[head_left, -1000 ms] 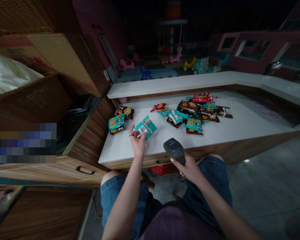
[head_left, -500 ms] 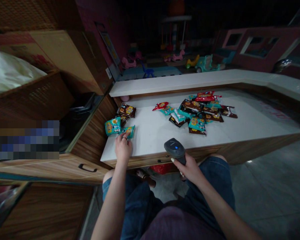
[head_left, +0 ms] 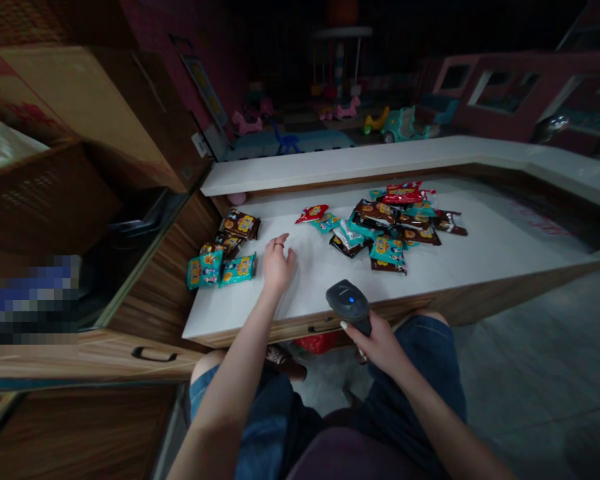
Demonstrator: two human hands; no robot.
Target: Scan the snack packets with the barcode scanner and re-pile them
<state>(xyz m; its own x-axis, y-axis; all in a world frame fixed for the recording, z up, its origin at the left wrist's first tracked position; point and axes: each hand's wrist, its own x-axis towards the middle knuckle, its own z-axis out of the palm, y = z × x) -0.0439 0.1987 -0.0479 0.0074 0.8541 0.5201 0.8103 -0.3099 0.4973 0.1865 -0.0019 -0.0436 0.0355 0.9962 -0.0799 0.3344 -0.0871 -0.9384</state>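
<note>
My left hand [head_left: 278, 261] hovers over the white counter [head_left: 445, 263], empty, fingers loosely apart, a ring on one finger. It sits between a small group of snack packets at the left and a larger pile at the right. The nearest packet is a teal one [head_left: 238, 269] lying flat just left of the hand. My right hand [head_left: 375, 340] grips the handle of a dark barcode scanner [head_left: 349, 301] with a blue light on top, held at the counter's front edge. The pile of snack packets [head_left: 390, 223], in teal, brown and red, lies mid-counter.
A raised white ledge [head_left: 380, 160] runs along the counter's back. Wooden drawers with a black handle [head_left: 154, 354] stand to the left, beside a cardboard box [head_left: 80, 100]. Toy ride-ons [head_left: 400, 123] fill the dark room behind. My knees in denim are below the counter.
My left hand set the teal packet down with the left group, let go, and moved right toward the pile. The scanner hand stayed put.
</note>
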